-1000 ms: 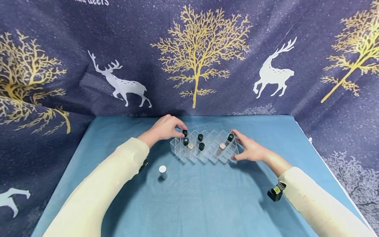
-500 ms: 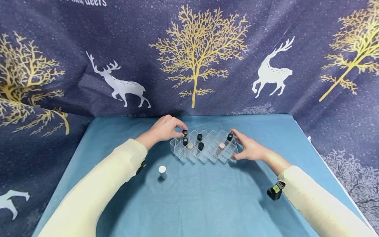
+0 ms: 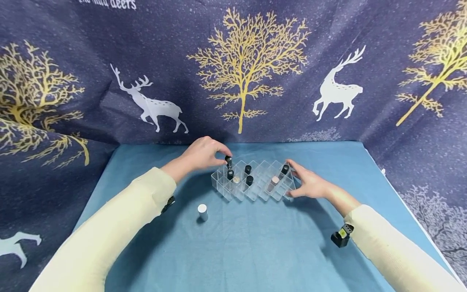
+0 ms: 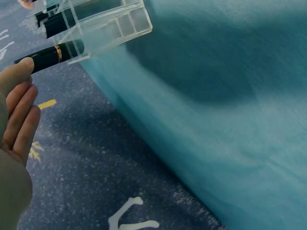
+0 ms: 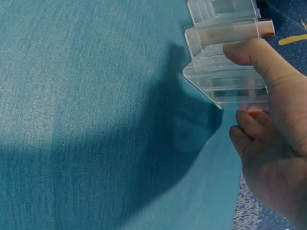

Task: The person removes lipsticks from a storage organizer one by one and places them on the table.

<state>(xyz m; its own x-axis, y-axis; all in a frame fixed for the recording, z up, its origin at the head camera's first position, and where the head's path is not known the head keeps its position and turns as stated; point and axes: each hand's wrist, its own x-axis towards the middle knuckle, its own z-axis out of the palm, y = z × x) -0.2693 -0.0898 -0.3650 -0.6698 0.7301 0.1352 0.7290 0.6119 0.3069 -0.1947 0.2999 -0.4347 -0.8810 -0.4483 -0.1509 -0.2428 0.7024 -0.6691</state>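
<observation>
At the far left corner of a clear lipstick organizer (image 3: 260, 190), my left hand (image 3: 204, 154) pinches a black lipstick tube (image 3: 229, 162) by its upper end between thumb and fingers. The tube's gold band shows above the compartment edge in the left wrist view, its lower end still within the organizer's outline. My right hand (image 3: 310, 184) grips the organizer's right end, thumb (image 5: 242, 50) on the near side and fingers on the far side. Other tubes stand in the slots: several with black caps, one pink-capped tube (image 3: 275, 181), and one with a pale speckled cap (image 3: 236, 179).
A white tube (image 3: 202, 212) stands upright on the blue cloth (image 3: 255, 243), nearer than the organizer and to its left. Behind the table hangs a dark blue fabric (image 3: 277, 121) printed with deer and trees. A small black device (image 3: 341, 237) sits at the right wrist.
My left hand has risen slightly, drawing the black lipstick tube upward so more of it shows above the organizer. My right hand keeps its place at the right end.
</observation>
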